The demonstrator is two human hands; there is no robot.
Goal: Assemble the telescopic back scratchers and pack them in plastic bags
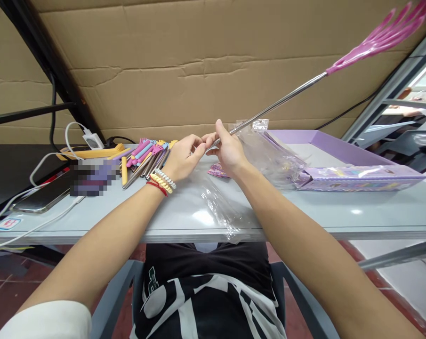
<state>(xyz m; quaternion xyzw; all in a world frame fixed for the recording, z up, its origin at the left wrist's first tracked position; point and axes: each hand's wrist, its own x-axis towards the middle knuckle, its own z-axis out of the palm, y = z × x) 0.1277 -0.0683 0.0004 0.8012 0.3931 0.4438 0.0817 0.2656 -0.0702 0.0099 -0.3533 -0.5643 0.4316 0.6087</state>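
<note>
A long back scratcher [290, 95] with a pink claw head and a thin metal rod slants up to the far right. My right hand [229, 153] is closed around the lower part of its rod, thumb up. My left hand [185, 157] pinches at the rod's near end, its fingertips meeting those of the right; the very end is hidden by the fingers. Just left of my left hand lies a pile of shorter back scratchers [147, 155] in pink, purple, blue and yellow. Under my right hand a purple printed card [218, 170] shows in part.
Clear plastic bags [269, 157] lie right of my hands, and another plastic wrapper [221, 207] reaches the table's front edge. A purple open box [361, 179] stands at the right. Left are a phone [45, 190], white cables and a charger [92, 140]. Cardboard [198, 70] walls the back.
</note>
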